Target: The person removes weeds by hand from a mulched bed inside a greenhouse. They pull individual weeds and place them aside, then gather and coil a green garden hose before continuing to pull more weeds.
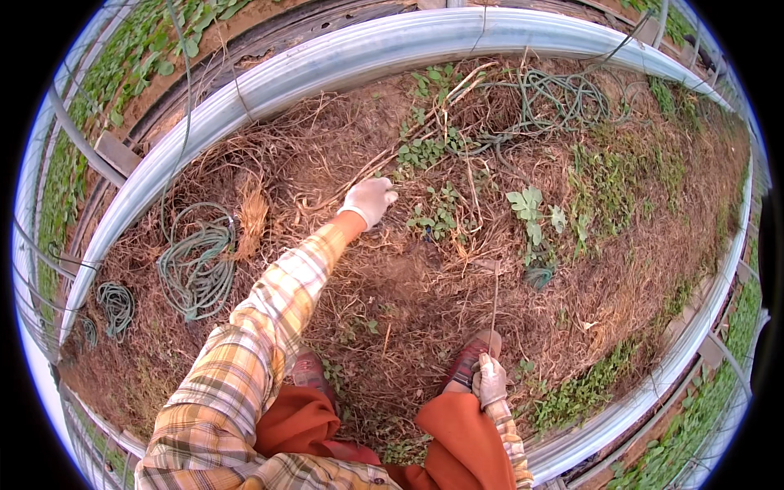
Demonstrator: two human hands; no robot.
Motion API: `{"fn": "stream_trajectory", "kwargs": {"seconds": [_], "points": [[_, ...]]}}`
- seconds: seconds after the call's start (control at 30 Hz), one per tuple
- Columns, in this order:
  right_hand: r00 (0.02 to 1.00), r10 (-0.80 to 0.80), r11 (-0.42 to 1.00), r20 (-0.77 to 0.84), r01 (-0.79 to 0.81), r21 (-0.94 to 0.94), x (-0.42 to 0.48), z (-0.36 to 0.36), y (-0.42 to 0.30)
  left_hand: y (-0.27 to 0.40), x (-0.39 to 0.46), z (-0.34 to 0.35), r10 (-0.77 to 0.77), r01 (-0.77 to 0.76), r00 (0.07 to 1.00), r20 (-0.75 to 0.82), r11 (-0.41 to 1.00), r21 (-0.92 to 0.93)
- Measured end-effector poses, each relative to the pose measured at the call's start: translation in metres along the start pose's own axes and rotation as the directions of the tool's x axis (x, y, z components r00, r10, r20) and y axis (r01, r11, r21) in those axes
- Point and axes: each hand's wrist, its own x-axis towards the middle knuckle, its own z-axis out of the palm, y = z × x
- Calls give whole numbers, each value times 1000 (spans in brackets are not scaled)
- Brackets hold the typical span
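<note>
My left hand (370, 201), in a pale glove, reaches out over the dry ground with its fingers curled. Long dry stalks (384, 160) run right by it, and whether any are inside the fingers is hidden. A low green leafy weed (436, 214) grows just to its right. Down by my right shoe, my gloved right hand (490, 381) grips the thin handle of a bladed hand tool (495, 303). The tool points away from me, its short blade set crosswise at the far end near a broad-leaved plant (528, 211).
Dry plant litter covers the ground. Coiled green hoses or ropes (199, 269) lie at left, beside a straw bundle (252, 219); another tangle (560, 101) lies far right. Pale curved rails (367, 46) border the strip, with green crops beyond. My shoes (468, 361) stand close below.
</note>
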Motion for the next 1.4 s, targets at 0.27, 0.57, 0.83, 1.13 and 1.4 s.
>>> {"fn": "stream_trajectory", "kwargs": {"seconds": [0.27,0.57,0.83,1.13,1.4], "points": [[999,34,999,-19,-33,31,-1,-6,-1,15,-82,-58,246,-275,731,636,960,-55],[1000,-4,1000,7,4,-3,3,0,3,-4,5,17,110,-107,989,-99,994,36],[1000,15,1000,1,-15,-1,3,-2,2,-3,-12,4,61,-77,988,-142,991,-112],[1000,-9,1000,16,9,3,0,2,-2,24,-16,36,454,-438,889,-55,881,179],[999,30,999,21,-30,20,-3,4,-6,23,-52,-13,273,-274,961,52,961,26]]}}
